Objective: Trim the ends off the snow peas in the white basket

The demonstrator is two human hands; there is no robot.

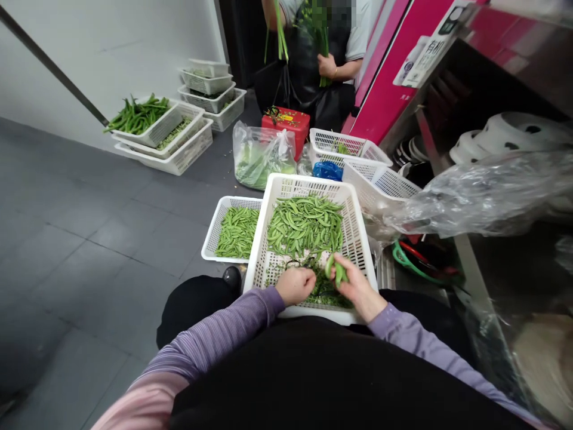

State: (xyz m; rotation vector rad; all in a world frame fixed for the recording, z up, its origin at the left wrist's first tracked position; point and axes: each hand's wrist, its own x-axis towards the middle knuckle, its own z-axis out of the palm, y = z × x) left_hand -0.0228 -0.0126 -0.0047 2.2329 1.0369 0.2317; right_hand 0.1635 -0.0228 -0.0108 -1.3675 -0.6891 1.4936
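A large white plastic basket (362, 239) rests across my lap. Green pea pods (306, 224) are heaped in its far half, and small green trimmings (329, 292) lie in the near part. My right hand (356, 285) is closed on several pea pods (336, 272) above the basket's near right side. To the left of it, my left hand (296, 285) is curled into a fist over the trimmings; whatever its fingers may hold is hidden. Dark thin loops (293, 263) show just beyond the left fist, too small to identify.
Left of my basket stands a lower white basket (209, 239) of pods. Stacked baskets (179, 164) with green beans stand by the wall. A clear bag (264, 158), a red box (290, 122) and more baskets (380, 185) lie ahead. A co-worker (308, 65) holds green stalks. Shelving is at right.
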